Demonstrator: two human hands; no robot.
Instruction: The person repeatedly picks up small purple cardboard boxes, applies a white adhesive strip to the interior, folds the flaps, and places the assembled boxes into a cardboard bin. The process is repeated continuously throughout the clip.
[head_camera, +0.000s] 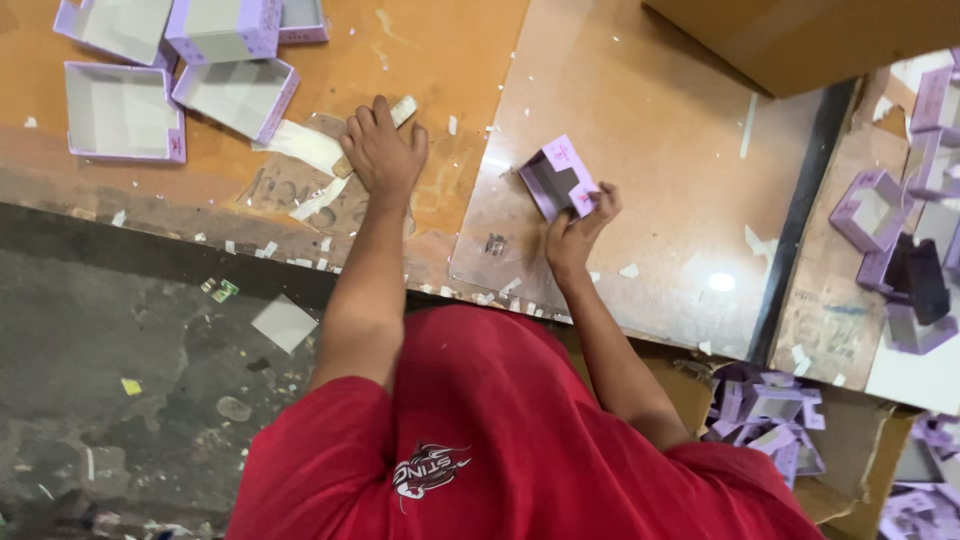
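My left hand (383, 150) rests knuckles-up on the orange table, pressing on white paper strips (308, 146), with a small pale strip (403, 110) sticking out past its fingers. My right hand (578, 232) grips a small folded lilac box piece (560, 178) by its lower corner and holds it tilted just above a shiny clear sheet (650, 130) on the table. The two hands are about a forearm's width apart. My red shirt fills the bottom of the view.
Open lilac box trays (120, 110) (235, 95) (215, 28) sit at the table's far left. A brown cardboard box (800, 40) stands at the top right. More lilac pieces lie at the right (880, 210) and in a carton (765, 410). Paper scraps litter the grey floor (120, 380).
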